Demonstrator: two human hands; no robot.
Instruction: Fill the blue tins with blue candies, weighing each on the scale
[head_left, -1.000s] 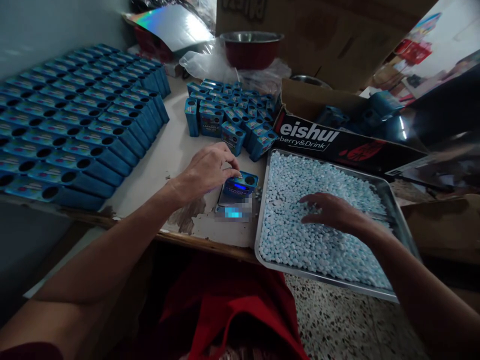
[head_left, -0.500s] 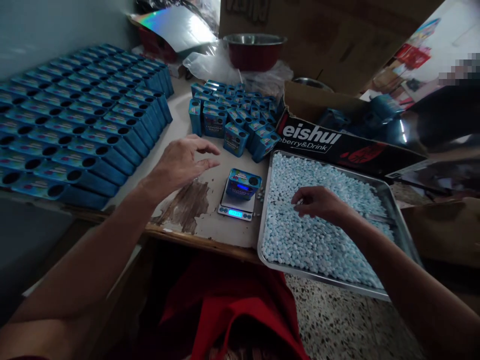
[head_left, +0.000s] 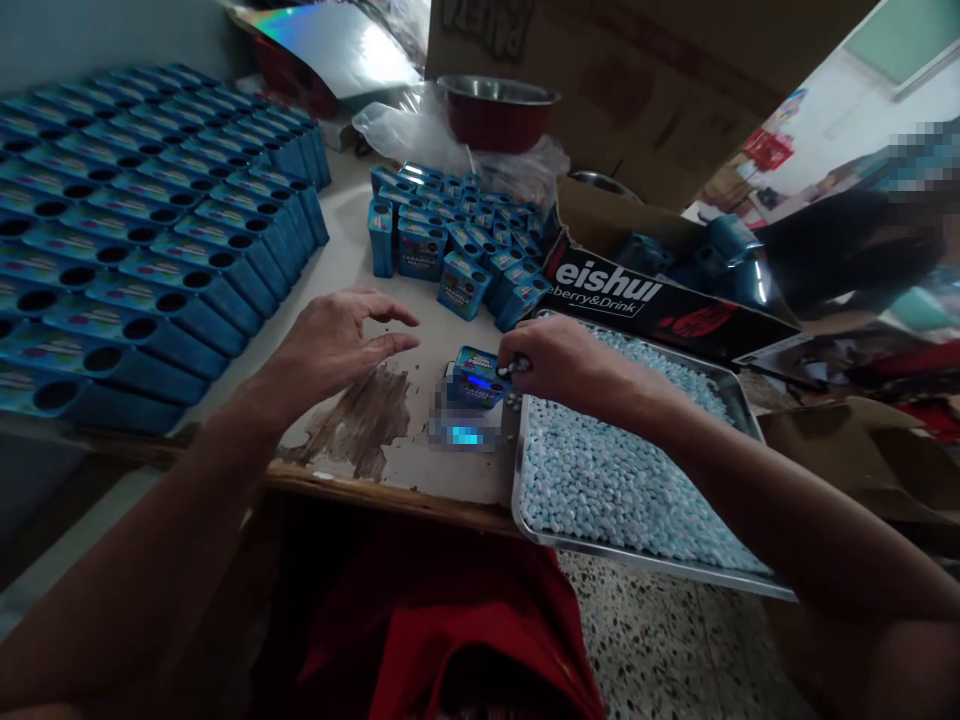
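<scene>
A blue tin (head_left: 478, 386) with a round opening in its top stands on a small digital scale (head_left: 465, 425), whose display glows blue. My right hand (head_left: 559, 362) is closed around a few pale candies (head_left: 517, 366), with its fingertips right at the tin's opening. Under that wrist lies a metal tray (head_left: 660, 563) filled with small white and light-blue candies (head_left: 622, 480). To the left of the scale, my left hand (head_left: 341, 340) hovers over the table with thumb and fingers apart, holding nothing.
Rows of blue tins (head_left: 142, 235) with open holes cover the table's left side. More tins (head_left: 461, 240) cluster behind the scale. A black-printed cardboard box (head_left: 660, 310) with tins inside stands behind the tray. A red bowl (head_left: 496, 115) sits at the back. Another person (head_left: 847, 240) is at right.
My right hand has moved left from over the tray to the tin's opening, now with candies in its fingers. My left hand stays open beside the scale. The view has shifted slightly.
</scene>
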